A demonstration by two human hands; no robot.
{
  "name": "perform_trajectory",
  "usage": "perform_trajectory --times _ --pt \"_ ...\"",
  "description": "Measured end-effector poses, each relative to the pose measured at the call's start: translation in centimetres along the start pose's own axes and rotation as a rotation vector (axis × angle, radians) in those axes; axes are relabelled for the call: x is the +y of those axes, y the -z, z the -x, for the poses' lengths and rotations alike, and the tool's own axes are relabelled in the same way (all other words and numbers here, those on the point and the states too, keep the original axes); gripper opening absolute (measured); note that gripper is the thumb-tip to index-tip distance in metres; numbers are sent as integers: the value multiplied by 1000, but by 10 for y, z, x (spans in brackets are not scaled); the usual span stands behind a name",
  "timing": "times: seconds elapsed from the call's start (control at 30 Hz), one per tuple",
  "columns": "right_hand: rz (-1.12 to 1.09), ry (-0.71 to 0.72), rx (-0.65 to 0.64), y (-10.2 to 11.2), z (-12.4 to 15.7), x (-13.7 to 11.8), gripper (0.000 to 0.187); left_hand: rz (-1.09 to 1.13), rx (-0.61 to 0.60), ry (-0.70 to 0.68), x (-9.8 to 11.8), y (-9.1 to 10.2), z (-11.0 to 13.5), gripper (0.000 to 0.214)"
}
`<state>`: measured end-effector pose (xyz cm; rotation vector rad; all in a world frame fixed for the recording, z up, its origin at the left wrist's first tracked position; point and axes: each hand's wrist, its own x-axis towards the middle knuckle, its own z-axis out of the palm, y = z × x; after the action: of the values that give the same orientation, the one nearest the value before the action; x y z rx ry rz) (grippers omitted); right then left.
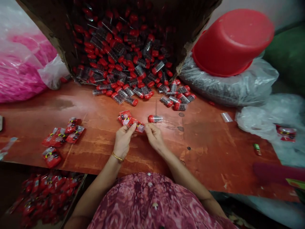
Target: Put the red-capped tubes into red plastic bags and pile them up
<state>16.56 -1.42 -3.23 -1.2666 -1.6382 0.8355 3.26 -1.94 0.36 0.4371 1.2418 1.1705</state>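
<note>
Between my two hands is a small red printed packet (137, 122) with a clear end. My left hand (124, 140) pinches its left part between thumb and fingers. My right hand (154, 136) is closed at the packet's clear right end, its thumb and fingertips pressed together. Just behind my left fingers lies another red packet (125, 116), partly overlapped by the held one. A clear tube with a red cap (155, 119), with dark pellets inside, lies on the table right beyond my right hand.
A tipped carton (190, 35) spills several red-capped tubes (124, 92) onto the table (205, 133). Filled red packets (57, 136) lie at left, with more in a box below (47, 197). A red bucket (235, 41) rests upside down on a clear bag (228, 87). Pink pieces fill a bag (23, 70).
</note>
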Motion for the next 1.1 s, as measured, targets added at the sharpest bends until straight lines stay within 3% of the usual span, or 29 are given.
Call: perform_trajectory --times 0.07,0.1,0.17,0.27,0.4,0.57,0.73,0.93,1.1 --pt "267 101 -20 24 -9 11 37 19 6 4 4 3 -3 43" --pt "428 106 -35 36 -14 18 33 30 7 10 6 4 -4 42" --pt "661 86 -64 56 -21 33 44 51 7 30 8 6 -7 41" --pt "733 112 -164 67 -21 49 39 74 -13 73 9 6 -9 40" --pt "460 105 -121 61 0 41 28 75 -24 89 9 5 -6 39" --pt "27 -51 -24 57 30 0 24 44 -15 51 11 1 1 41" --pt "-93 -121 -70 55 31 -22 21 17 -98 -12 7 -5 7 38" --pt "-206 -223 -18 46 27 -21 23 -59 -128 -114 3 -1 8 32" --pt "-251 -208 16 39 31 -22 26 -43 -171 -116 2 -3 6 31"
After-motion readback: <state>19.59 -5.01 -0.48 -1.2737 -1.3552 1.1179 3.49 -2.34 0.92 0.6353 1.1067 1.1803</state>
